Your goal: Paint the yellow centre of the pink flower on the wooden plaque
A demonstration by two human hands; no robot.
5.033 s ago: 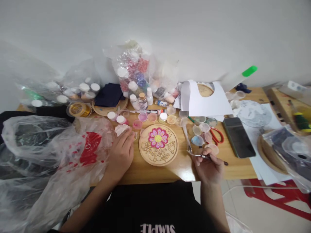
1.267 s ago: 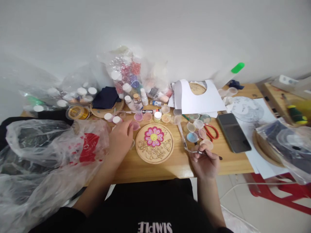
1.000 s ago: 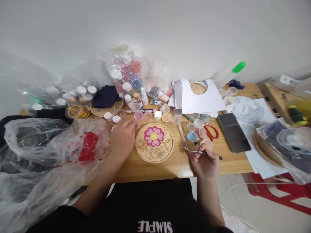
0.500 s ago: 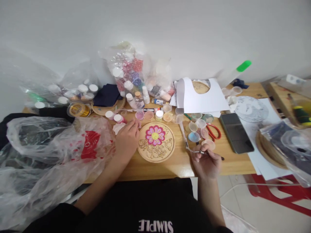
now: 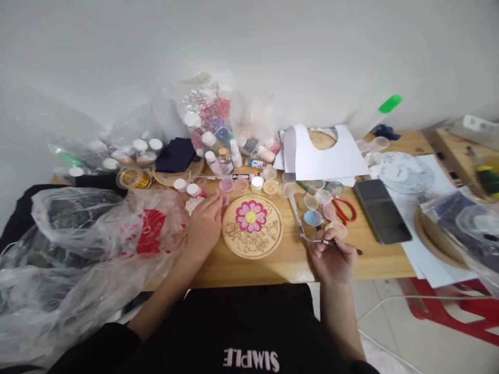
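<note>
A round wooden board point(image 5: 253, 248) lies flat before me, carved with flower outlines. One large flower point(image 5: 251, 216) on it is coloured pink and magenta with a yellow centre. To the board's left, my left hand point(image 5: 205, 227) has its fingers closed at the edge of a small plastic cup point(image 5: 225, 198) with pink in it; the fingers partly hide the cup. On the right, my right hand point(image 5: 333, 258) holds a thin tool with a bent metal shaft point(image 5: 312, 239) and a dark handle. Its metal end points left, near a clear plastic stick or pipette point(image 5: 294, 210).
Small colour cups point(image 5: 312, 217), red-handled scissors point(image 5: 346, 210) and a phone point(image 5: 382, 212) lie to the right. White-capped jars point(image 5: 195, 190) and a glue tube point(image 5: 246, 176) stand or lie behind. Crumpled plastic bags point(image 5: 97, 270) cover the left side. White paper point(image 5: 327, 161) stands at the back.
The view has shifted slightly. Both hands keep nearly the same places and grips, and the board looks unchanged.
</note>
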